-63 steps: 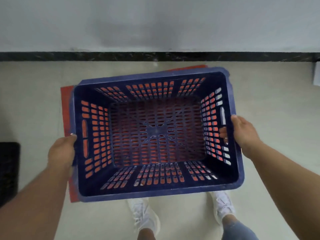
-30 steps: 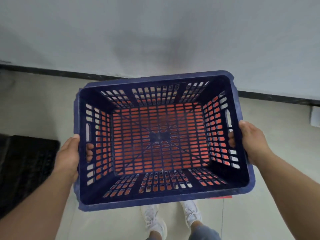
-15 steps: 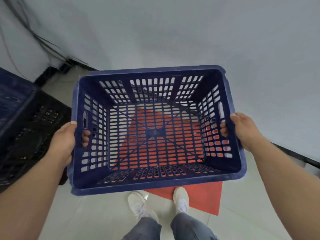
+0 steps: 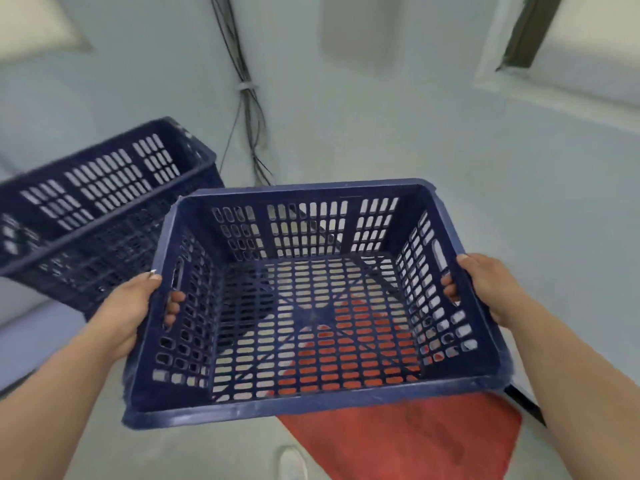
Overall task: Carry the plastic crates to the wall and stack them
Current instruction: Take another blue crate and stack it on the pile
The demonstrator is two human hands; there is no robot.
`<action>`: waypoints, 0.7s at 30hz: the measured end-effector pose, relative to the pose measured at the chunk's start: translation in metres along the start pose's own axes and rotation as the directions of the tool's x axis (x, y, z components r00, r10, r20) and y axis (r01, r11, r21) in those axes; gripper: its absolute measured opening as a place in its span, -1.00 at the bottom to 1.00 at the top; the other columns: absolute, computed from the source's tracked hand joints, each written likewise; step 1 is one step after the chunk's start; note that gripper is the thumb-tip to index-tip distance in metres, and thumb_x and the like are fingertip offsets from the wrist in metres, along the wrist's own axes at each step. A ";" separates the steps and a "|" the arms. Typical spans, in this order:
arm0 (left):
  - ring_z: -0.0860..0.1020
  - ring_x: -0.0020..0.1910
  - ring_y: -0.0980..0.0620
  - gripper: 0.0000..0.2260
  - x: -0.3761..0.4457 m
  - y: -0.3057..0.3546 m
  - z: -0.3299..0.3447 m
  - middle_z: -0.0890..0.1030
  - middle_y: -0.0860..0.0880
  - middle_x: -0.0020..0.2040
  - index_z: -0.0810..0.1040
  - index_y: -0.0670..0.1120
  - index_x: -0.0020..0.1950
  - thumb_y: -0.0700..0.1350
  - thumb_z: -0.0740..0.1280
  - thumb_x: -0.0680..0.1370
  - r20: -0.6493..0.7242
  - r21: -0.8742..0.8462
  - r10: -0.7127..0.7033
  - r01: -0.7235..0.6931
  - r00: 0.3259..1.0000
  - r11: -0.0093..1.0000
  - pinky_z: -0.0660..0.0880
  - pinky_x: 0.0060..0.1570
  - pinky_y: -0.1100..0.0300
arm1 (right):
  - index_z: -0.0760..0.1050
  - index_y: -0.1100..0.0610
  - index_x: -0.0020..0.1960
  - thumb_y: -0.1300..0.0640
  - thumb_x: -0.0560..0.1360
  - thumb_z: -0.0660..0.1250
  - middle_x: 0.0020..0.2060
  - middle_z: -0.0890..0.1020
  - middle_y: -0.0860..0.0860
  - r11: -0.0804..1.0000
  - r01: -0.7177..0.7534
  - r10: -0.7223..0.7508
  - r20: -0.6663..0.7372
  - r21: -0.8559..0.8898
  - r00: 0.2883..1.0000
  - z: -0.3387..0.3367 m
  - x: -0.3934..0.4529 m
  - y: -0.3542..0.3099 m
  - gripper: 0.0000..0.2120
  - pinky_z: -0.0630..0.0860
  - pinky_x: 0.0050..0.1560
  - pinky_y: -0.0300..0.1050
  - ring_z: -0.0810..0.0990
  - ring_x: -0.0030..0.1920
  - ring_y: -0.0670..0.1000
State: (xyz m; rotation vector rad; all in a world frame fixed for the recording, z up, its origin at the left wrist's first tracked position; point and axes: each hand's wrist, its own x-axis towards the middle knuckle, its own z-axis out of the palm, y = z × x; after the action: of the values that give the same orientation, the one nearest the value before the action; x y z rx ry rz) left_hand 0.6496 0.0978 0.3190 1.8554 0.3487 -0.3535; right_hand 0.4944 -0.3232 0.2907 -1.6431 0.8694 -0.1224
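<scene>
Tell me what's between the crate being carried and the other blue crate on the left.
Nothing separates them: in the head view the carried crate overlaps the other crate, with only the left hand gripping its near side.

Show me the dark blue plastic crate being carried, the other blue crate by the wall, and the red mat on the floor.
Carried dark blue plastic crate (image 4: 346, 408): head view, near rim.
Other blue crate (image 4: 104, 192): head view, upper rim.
Red mat (image 4: 408, 441): head view, bare middle.

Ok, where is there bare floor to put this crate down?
Bare floor lies below the held crate, left of the red mat. The left is crowded by the other crate, with cables at the corner.
</scene>
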 end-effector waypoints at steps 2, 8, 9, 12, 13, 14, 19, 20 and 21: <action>0.42 -0.35 -0.09 -0.77 -0.010 0.014 -0.024 0.54 -0.19 -0.21 0.40 -0.18 0.14 -0.08 0.04 0.67 -0.016 -0.026 0.013 -0.013 1.000 1.000 0.45 -0.58 0.26 | 0.48 0.37 -0.01 0.17 0.63 0.06 -0.29 0.61 0.22 0.998 0.049 -0.047 0.050 -0.039 0.998 0.004 -0.003 -0.029 -0.68 0.51 -0.38 -0.12 0.54 -0.39 0.12; 0.44 -0.36 -0.12 -0.75 -0.047 0.054 -0.090 0.58 -0.22 -0.20 0.48 -0.16 0.01 -0.08 0.06 0.65 -0.087 0.004 0.124 -0.125 0.988 0.992 0.50 -0.53 0.21 | 0.56 0.42 -0.12 0.16 0.60 0.11 -0.28 0.65 0.26 0.966 0.206 -0.185 0.140 -0.155 0.973 0.022 -0.016 -0.119 -0.62 0.51 -0.41 -0.12 0.58 -0.47 0.09; 0.44 -0.38 -0.12 -0.74 -0.052 0.059 -0.099 0.58 -0.21 -0.22 0.49 -0.16 -0.01 -0.07 0.06 0.65 -0.106 0.013 0.146 -0.146 0.984 0.989 0.49 -0.53 0.21 | 0.56 0.42 -0.14 0.17 0.60 0.11 -0.31 0.65 0.25 0.962 0.226 -0.203 0.152 -0.154 0.967 0.025 -0.019 -0.132 -0.62 0.51 -0.48 -0.16 0.57 -0.53 0.04; 0.45 -0.45 -0.08 -0.70 -0.064 0.072 -0.127 0.61 -0.14 -0.34 0.51 -0.19 -0.08 -0.06 0.07 0.65 -0.188 0.025 0.186 -0.184 0.964 0.983 0.48 -0.52 0.20 | 0.55 0.41 -0.17 0.21 0.60 0.12 -0.49 0.63 0.17 0.946 0.287 -0.253 0.210 -0.153 0.944 0.038 -0.023 -0.167 -0.64 0.46 -0.61 -0.27 0.54 -0.62 -0.01; 0.46 -0.49 -0.05 -0.67 -0.066 0.075 -0.137 0.61 -0.11 -0.40 0.51 -0.20 -0.11 -0.05 0.07 0.65 -0.210 0.008 0.187 -0.190 0.960 0.982 0.47 -0.50 0.18 | 0.55 0.40 -0.17 0.22 0.60 0.12 -0.53 0.63 0.12 0.940 0.308 -0.270 0.228 -0.149 0.935 0.043 -0.024 -0.178 -0.66 0.46 -0.61 -0.26 0.54 -0.62 -0.01; 0.46 -0.54 -0.02 -0.65 -0.067 0.077 -0.147 0.61 -0.08 -0.45 0.51 -0.22 -0.13 -0.04 0.07 0.65 -0.230 -0.010 0.184 -0.191 0.956 0.982 0.46 -0.48 0.17 | 0.55 0.39 -0.15 0.22 0.60 0.12 -0.55 0.63 0.10 0.935 0.323 -0.283 0.243 -0.147 0.928 0.049 -0.025 -0.189 -0.67 0.48 -0.59 -0.24 0.55 -0.61 -0.01; 0.40 -0.70 0.06 -0.55 -0.071 0.089 -0.196 0.52 -0.11 -0.55 0.49 -0.31 -0.24 -0.04 0.04 0.65 -0.301 -0.015 0.194 -0.208 0.934 0.978 0.32 -0.66 0.37 | 0.56 0.41 -0.13 0.19 0.60 0.13 -0.55 0.63 0.08 0.900 0.405 -0.342 0.318 -0.160 0.885 0.091 -0.030 -0.246 -0.65 0.49 -0.58 -0.24 0.57 -0.60 -0.01; 0.39 -0.71 0.07 -0.56 -0.071 0.093 -0.205 0.51 -0.08 -0.58 0.49 -0.31 -0.24 -0.05 0.04 0.64 -0.313 -0.020 0.195 -0.212 0.929 0.977 0.31 -0.66 0.38 | 0.56 0.41 -0.14 0.18 0.60 0.13 -0.56 0.62 0.08 0.897 0.414 -0.348 0.330 -0.156 0.878 0.100 -0.030 -0.257 -0.64 0.47 -0.60 -0.26 0.56 -0.61 -0.01; 0.39 -0.71 0.07 -0.57 -0.070 0.097 -0.215 0.51 -0.06 -0.60 0.48 -0.31 -0.23 -0.07 0.04 0.64 -0.328 -0.022 0.199 -0.218 0.924 0.976 0.31 -0.67 0.38 | 0.55 0.41 -0.16 0.18 0.60 0.13 -0.57 0.62 0.08 0.895 0.422 -0.354 0.342 -0.148 0.870 0.111 -0.029 -0.267 -0.64 0.47 -0.62 -0.26 0.55 -0.62 -0.01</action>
State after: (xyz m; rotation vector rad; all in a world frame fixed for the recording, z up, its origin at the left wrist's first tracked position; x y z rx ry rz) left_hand 0.6401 0.2694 0.4949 1.8721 0.3746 0.1108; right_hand 0.6561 -0.2146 0.5068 -1.9684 0.3090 -0.0482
